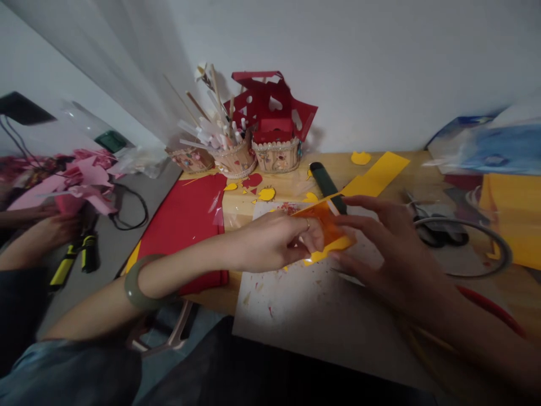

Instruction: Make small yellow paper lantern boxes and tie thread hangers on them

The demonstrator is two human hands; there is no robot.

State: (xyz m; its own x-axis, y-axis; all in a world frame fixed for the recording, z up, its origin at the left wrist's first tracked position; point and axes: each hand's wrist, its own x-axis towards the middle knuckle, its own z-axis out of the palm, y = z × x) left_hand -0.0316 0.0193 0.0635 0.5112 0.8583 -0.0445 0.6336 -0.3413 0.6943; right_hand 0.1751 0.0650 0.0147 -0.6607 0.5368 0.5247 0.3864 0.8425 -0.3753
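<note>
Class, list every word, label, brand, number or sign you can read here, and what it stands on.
Nothing can be read.
Blue package: too blurred; any print is illegible.
Decorated pot: details too small to make out.
Yellow-orange piece at the hands: no lettering visible.

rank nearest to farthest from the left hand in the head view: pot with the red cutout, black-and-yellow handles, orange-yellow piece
1. Orange-yellow piece: at the left hand, touching it.
2. Pot with the red cutout: ahead, by the wall.
3. Black-and-yellow handles: far left, near another person's hand.

Pale wall (380,73); wooden table (237,215); dim light.
</note>
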